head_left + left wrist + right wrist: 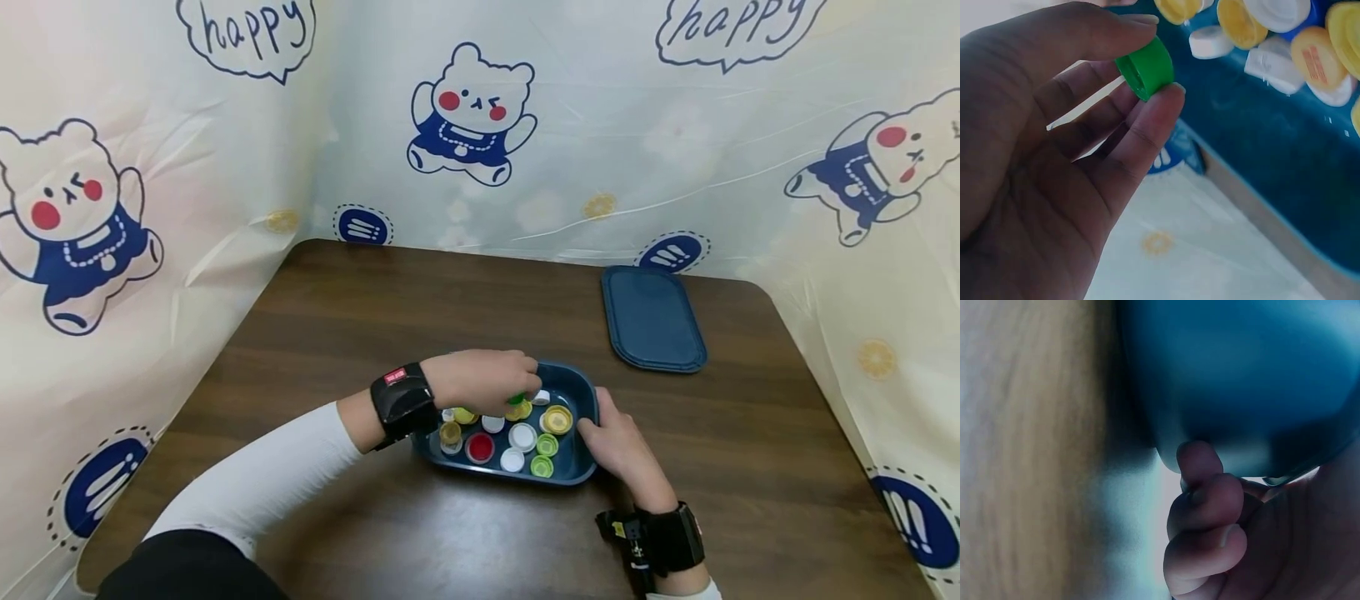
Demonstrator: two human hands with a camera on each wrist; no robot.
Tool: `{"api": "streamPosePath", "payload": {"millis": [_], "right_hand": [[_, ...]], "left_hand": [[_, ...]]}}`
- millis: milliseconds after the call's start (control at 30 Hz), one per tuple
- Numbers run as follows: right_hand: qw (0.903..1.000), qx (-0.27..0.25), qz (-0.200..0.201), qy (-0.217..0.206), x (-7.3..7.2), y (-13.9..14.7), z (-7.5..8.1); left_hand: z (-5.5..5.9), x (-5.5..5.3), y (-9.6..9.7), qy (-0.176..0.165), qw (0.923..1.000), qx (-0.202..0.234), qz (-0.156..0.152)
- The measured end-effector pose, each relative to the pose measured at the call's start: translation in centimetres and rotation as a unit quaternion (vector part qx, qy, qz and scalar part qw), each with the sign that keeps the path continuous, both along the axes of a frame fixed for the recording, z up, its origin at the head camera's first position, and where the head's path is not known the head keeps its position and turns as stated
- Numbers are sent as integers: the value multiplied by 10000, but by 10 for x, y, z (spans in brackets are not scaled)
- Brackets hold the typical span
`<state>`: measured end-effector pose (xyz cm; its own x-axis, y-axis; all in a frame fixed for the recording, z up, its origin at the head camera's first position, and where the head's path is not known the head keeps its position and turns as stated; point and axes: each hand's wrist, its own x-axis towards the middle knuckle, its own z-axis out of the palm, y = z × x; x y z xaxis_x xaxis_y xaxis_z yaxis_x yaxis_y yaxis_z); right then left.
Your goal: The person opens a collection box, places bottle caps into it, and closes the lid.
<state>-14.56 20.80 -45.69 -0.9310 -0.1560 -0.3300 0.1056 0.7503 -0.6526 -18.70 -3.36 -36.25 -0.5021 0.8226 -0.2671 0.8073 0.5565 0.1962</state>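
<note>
Between thumb and fingertip my left hand (483, 381) pinches a green bottle cap (1147, 67), over the far side of a blue tray (581, 467). Inside the tray lie several caps: a red cap (480, 447), white caps such as this white cap (522, 437), a yellow cap (557, 419) and a light green cap (542, 466). At the tray's right end my right hand (621, 440) grips the rim, thumb on top. In the right wrist view, curled fingers (1207, 506) lie against the blue outer wall. The left forearm and hand hide part of the tray's contents.
A second flat blue tray or lid (654, 319) lies at the back right of the brown wooden table (465, 542). A printed curtain (615, 125) with bear drawings hangs around the table's back and sides.
</note>
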Motion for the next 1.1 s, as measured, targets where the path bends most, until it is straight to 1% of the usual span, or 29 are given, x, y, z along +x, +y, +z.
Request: {"api": "streamPosePath", "payload": {"millis": [133,267,400,533,700,800,967,1100], "right_hand": [[10000,-23,-12,-17,0,1,-1],[10000,-32,-14,3,-1,1,-1],[10000,-40,20,-14,-1,1,-1],[10000,-40,3,-28,-1,2,-1],[10000,4,-20,-28,-2,2,-1],[10000,37,-24,-28,-2,2,-1],[10000,24,-39,-43,-3,3,-2],[10000,29,-25,-67,-3,3,-2]], "left_hand": [[-8,-3,14,-78,9998,-138,-140],[-14,0,24,-118,9988,-400,-260],[-22,4,30,-205,9977,-544,-352],[-29,5,34,-264,9972,-562,-414],[-29,5,35,-396,9965,-600,-427],[-29,6,34,-409,9964,-604,-435],[-28,5,32,-303,9972,-521,-445],[-24,2,25,-135,9986,-401,-332]]}}
